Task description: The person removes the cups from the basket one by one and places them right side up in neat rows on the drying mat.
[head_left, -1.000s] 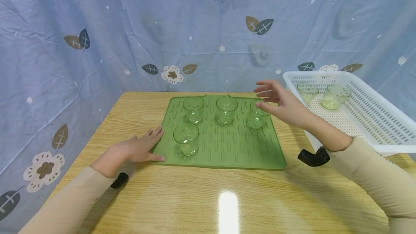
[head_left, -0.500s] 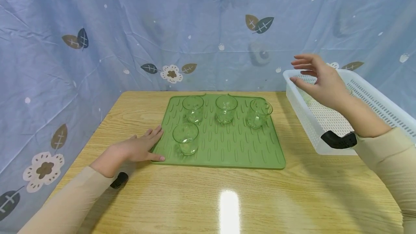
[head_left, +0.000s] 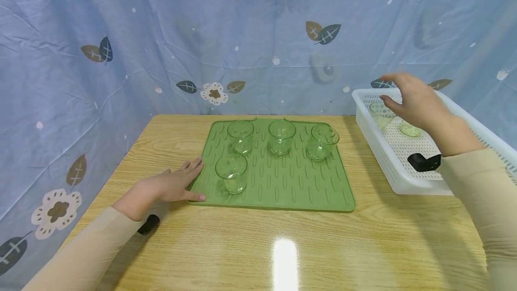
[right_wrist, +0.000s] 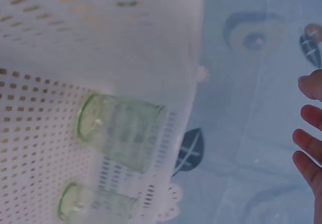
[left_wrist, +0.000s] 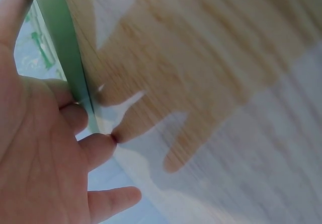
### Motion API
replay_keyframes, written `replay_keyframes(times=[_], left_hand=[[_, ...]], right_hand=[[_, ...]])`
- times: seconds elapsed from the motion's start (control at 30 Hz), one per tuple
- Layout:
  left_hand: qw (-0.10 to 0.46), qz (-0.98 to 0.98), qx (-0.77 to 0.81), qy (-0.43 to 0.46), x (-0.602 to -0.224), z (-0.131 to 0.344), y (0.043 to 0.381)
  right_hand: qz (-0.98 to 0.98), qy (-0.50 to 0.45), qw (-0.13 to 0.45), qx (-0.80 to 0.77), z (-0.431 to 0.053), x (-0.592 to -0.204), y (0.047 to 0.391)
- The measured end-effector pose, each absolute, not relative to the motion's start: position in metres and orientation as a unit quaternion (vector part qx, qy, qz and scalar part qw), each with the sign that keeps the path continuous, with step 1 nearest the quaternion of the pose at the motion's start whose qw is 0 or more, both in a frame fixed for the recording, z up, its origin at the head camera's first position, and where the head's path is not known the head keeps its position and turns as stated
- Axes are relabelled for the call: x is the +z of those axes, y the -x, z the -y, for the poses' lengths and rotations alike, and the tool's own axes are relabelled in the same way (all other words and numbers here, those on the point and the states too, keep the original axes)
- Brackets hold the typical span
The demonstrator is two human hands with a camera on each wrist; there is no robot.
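Observation:
My left hand (head_left: 171,185) rests with fingers spread on the left edge of a green ridged mat (head_left: 291,192). In the left wrist view its fingers lie at the mat's green edge (left_wrist: 63,38). On the mat stand several clear green glasses: a front-left glass (head_left: 234,178) near my left hand, and a back row of a left glass (head_left: 241,140), a middle glass (head_left: 281,140) and a right glass (head_left: 319,147). My right hand (head_left: 424,107), holding nothing, hovers over a white basket (head_left: 373,147). Inside it are a nearer glass (right_wrist: 121,131) and another glass (right_wrist: 95,204).
The basket stands on the wooden table (head_left: 210,246), right of the mat, its raised walls perforated. A blue patterned curtain (head_left: 250,21) hangs behind the table and along its left side. A black wrist-camera piece (head_left: 424,162) juts from the right sleeve.
My right hand has moved right, from beside the back-right glass on the mat to over the basket. The left hand and the glasses on the mat have stayed put.

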State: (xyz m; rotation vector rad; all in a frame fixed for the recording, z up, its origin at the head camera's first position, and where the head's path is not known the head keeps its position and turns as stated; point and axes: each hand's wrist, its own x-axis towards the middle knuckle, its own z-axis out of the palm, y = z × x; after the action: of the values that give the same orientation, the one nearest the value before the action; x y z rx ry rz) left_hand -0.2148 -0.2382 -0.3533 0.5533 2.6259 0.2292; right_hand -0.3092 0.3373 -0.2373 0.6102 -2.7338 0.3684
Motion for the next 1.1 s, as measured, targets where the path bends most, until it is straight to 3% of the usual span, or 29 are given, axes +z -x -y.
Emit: replay_keyframes(times=[0.3,0.6,1.1], left_hand=[[0.226,-0.950,0.082,-0.201,-0.354,0.239,0.216],[0.227,-0.949,0.087,-0.201,-0.353,0.239,0.215],[0.226,-0.948,0.093,-0.203,-0.351,0.239,0.215]], right_hand=[[0.972,-0.137,0.090,0.169,-0.362,-0.263,0.343],[0.976,-0.055,0.004,0.209,-0.372,-0.283,0.354],[0.974,-0.045,-0.104,0.196,-0.374,-0.290,0.368]])
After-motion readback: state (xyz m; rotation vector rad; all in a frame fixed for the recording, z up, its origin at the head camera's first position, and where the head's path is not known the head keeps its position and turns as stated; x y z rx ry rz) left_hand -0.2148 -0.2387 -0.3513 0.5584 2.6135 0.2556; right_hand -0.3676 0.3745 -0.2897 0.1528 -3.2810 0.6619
